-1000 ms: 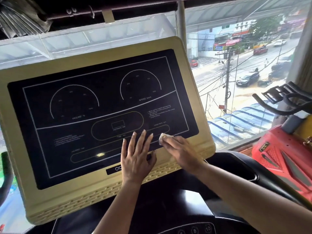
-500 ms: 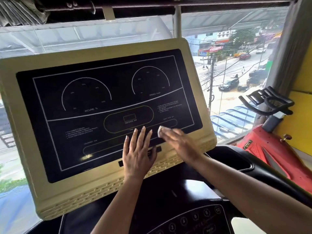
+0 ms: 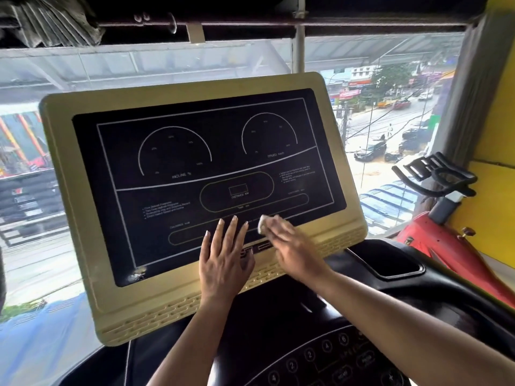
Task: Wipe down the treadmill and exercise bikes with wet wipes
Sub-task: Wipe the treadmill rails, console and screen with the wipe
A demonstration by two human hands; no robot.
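The treadmill's display is a black panel with white dial markings in a gold frame. My left hand lies flat on its lower edge, fingers spread and holding nothing. Just to its right, my right hand presses a small white wet wipe against the bottom of the black panel; only the wipe's tip shows past my fingers. A red exercise bike with black handlebars stands at the far right.
Below the display is the black treadmill console with round number buttons and a cup recess at the right. A large window behind looks onto a street. A yellow wall borders the bike.
My right hand has kept the wipe on the display's lower edge with only a small shift. My left hand stays flat. My head has turned, shifting the display rightward in view.
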